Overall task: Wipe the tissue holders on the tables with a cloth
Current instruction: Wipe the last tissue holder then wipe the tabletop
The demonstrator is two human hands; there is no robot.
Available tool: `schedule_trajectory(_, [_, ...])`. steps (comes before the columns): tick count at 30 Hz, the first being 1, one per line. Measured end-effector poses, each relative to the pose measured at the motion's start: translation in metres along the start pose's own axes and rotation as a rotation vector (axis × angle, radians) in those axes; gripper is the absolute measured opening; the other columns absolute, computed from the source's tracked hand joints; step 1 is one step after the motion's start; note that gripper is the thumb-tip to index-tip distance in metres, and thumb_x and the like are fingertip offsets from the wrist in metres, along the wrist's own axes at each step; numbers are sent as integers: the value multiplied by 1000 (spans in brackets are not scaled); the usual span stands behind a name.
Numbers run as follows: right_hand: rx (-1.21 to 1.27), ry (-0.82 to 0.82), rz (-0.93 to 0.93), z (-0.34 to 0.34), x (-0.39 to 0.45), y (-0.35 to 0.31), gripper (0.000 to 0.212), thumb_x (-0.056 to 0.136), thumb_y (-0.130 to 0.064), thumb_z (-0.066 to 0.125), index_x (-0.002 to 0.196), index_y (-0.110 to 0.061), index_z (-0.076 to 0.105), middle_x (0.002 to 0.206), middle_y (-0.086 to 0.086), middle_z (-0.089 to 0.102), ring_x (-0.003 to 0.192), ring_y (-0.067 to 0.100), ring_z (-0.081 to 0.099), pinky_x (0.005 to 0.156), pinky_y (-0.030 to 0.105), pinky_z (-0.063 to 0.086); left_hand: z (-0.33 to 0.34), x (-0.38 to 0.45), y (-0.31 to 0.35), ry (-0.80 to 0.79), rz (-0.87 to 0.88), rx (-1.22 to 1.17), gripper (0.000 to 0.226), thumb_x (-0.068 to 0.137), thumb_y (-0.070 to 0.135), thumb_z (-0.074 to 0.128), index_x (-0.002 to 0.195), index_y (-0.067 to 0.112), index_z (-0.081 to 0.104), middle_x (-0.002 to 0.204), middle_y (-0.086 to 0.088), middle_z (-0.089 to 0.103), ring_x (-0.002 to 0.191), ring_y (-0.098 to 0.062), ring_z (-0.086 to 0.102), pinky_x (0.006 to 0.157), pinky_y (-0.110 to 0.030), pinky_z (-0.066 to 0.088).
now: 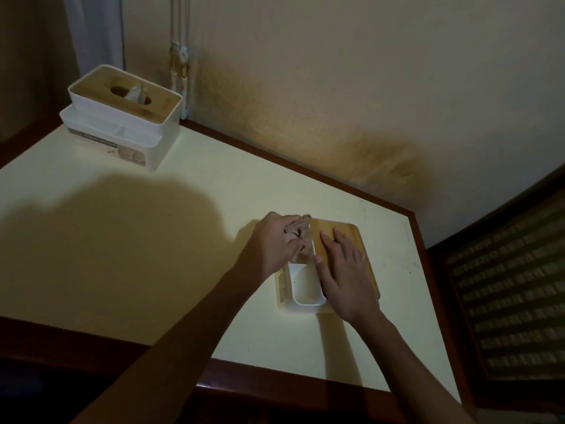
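Note:
A white tissue holder with a bamboo lid [348, 232] sits near the table's right side, its white side tray [305, 286] facing me. My left hand [275, 243] is closed around a bunched brownish cloth [302, 232] and presses it into the far end of that tray, beside the lid. My right hand [345, 270] lies flat on the bamboo lid, fingers spread, covering the lid's slot. A second white tissue holder [122, 117] with a bamboo lid and a tissue sticking up stands at the table's far left corner.
The pale yellow table [153, 240] has a dark wooden rim and meets the cream wall at the back. A dark slatted panel [513, 286] stands to the right of the table. A curtain hangs behind the far holder.

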State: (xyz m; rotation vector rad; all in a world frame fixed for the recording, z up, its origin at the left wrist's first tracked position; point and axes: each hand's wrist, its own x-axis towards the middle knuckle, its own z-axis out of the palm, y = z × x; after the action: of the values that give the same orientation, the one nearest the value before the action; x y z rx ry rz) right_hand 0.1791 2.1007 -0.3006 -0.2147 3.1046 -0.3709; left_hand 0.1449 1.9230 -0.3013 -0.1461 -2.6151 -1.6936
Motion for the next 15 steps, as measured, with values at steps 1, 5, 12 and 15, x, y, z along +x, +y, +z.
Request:
schedule_trajectory(1, [2, 2, -2, 0, 1, 1, 74, 86, -67, 7, 150, -33, 20, 160, -5, 11, 147, 14, 4, 120, 41, 6, 0, 1, 2, -3, 18, 49, 44, 85, 14, 64, 128, 20, 59, 114, -7, 60, 103, -17, 56, 74, -7, 29])
schedule_trajectory(5, [8, 9, 0, 1, 2, 2, 73, 87, -67, 8, 150, -33, 20, 160, -5, 12, 147, 13, 4, 120, 40, 6, 5, 2, 4, 34, 88, 124, 49, 85, 13, 61, 130, 29, 48, 108, -4, 61, 97, -20, 57, 78, -24, 42])
schedule_trajectory(12, [20, 22, 0, 2, 2, 3, 70, 87, -65, 11, 149, -33, 23, 160, -6, 12, 147, 13, 4, 120, 40, 7, 10, 4, -10, 30, 165, 140, 24, 79, 5, 61, 102, 10, 59, 95, -8, 61, 89, -27, 57, 73, -27, 41])
schedule_trajectory(15, [25, 23, 1, 1, 1, 3, 71, 87, -65, 11, 149, -33, 23, 160, -6, 12, 147, 12, 4, 119, 38, 6, 12, 4, -10, 12, 146, 103, 26, 77, 11, 68, 103, 9, 64, 103, -5, 62, 96, -24, 58, 78, -20, 38])
